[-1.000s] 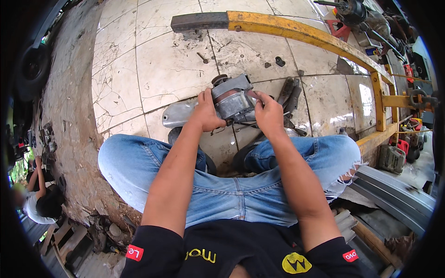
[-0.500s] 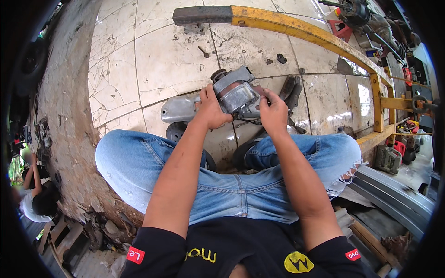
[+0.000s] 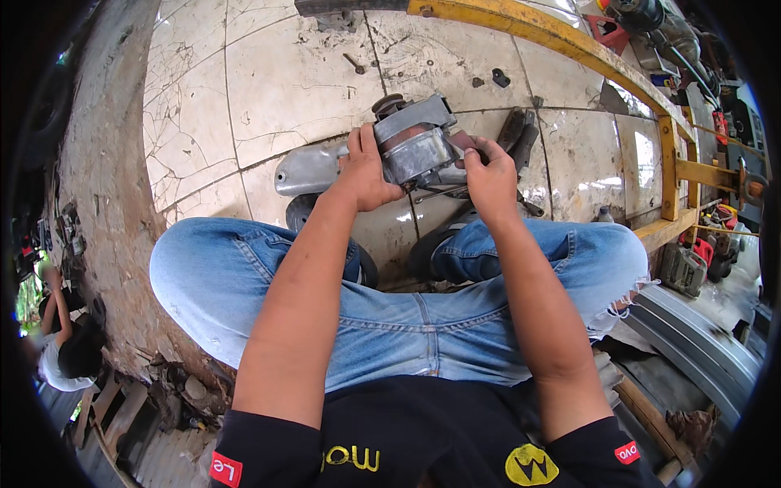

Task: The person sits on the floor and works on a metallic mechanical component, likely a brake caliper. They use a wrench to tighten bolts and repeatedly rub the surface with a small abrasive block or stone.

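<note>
Over the tiles between my feet is an alternator, with a grey metal casing, a rusty middle band and a dark pulley at its far left end. My left hand is wrapped round its left side, thumb at the near edge. Pinched in my right hand is a small reddish-brown sheet that looks like sandpaper, close to the casing's right side. Whether the sheet touches the casing I cannot tell. A rounded silver metal part lies on the floor to the left, partly behind my left hand.
Dark curved metal pieces lie to the right. A bolt and small dark parts rest farther off on the tiles. A yellow steel frame arches along the far right. Another person is at the left edge.
My right hand has shifted slightly right, and more of the reddish-brown sheet shows. My left hand still grips the alternator. The view has tilted slightly, moving the floor things upward.
</note>
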{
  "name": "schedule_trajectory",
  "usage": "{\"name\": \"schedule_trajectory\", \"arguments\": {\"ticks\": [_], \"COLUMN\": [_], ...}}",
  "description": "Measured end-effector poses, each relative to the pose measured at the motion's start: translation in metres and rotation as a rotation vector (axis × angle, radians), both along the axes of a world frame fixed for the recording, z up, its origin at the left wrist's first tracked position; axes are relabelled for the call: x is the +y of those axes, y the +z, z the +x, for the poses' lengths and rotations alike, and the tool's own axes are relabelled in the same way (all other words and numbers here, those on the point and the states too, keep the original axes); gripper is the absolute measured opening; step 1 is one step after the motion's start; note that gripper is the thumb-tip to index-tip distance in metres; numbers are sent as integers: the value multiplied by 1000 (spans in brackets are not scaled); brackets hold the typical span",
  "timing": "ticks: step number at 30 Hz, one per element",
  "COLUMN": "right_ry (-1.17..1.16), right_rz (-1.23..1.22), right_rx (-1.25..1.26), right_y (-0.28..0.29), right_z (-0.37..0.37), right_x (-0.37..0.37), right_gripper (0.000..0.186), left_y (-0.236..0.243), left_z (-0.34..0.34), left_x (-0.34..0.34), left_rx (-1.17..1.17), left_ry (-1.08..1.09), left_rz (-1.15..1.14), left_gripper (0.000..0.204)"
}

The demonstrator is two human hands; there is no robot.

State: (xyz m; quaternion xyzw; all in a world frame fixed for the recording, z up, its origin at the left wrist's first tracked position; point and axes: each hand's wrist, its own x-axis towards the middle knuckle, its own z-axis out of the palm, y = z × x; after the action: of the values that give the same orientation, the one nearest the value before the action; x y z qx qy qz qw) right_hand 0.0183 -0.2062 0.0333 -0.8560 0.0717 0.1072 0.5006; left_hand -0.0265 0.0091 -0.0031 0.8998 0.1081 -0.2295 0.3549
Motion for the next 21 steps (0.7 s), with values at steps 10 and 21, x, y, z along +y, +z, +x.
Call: {"name": "schedule_trajectory", "arguments": {"ticks": [10,21], "right_ry": [173,3], "right_rz": [-297,39], "right_rx": [-153,160], "right_y": [-4,17], "right_z": [-7,11], "right_x": [21,7], "right_gripper": [63,47], "left_y": [-1,6], "left_z": [-1,1], "left_x": [0,-2], "left_rx": [22,24], "left_ry": [5,23], "left_rz": [-20,-21], "left_gripper": [136,135]}}
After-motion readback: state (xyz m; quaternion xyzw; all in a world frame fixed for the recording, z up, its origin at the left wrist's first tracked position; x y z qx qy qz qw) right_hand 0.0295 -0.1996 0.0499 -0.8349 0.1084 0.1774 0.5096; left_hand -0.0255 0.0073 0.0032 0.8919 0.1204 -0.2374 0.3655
